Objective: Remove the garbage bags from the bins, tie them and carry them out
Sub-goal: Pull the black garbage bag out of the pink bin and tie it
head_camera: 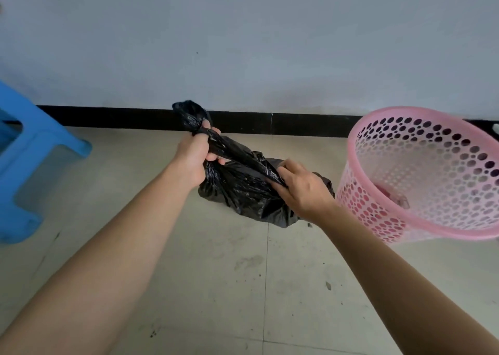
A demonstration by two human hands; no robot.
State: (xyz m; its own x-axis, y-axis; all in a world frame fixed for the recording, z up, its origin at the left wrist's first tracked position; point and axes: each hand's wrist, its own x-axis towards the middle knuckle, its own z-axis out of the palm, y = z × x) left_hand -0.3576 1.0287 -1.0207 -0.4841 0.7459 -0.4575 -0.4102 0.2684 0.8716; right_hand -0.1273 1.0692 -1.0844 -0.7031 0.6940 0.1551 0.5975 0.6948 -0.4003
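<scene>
- Both our arms stretch forward, with the bare forearms coming in from 7 and 5 o'clock and closing in on the middle of the view.
- Our left hand (193,157) is up at about 10 o'clock from the bulk of the black garbage bag (243,190). Its fingers (213,133) are curled tight round a twisted strand of the plastic, and the scrunched loose end pokes out past the fist toward 12 o'clock.
- Our right hand (302,190) sits at the bag's 3 o'clock side, knuckles up, gripping the lower end of that same strand. The strand runs taut between the two hands.
- The bag's body rests on the tiled floor (243,287), below and between the hands and outside the bin.
- The pink perforated bin (421,176) is just beside the bag at 3 o'clock. We can't tell if they touch.
- A blue stool (29,160) stands well apart at 9 o'clock.
</scene>
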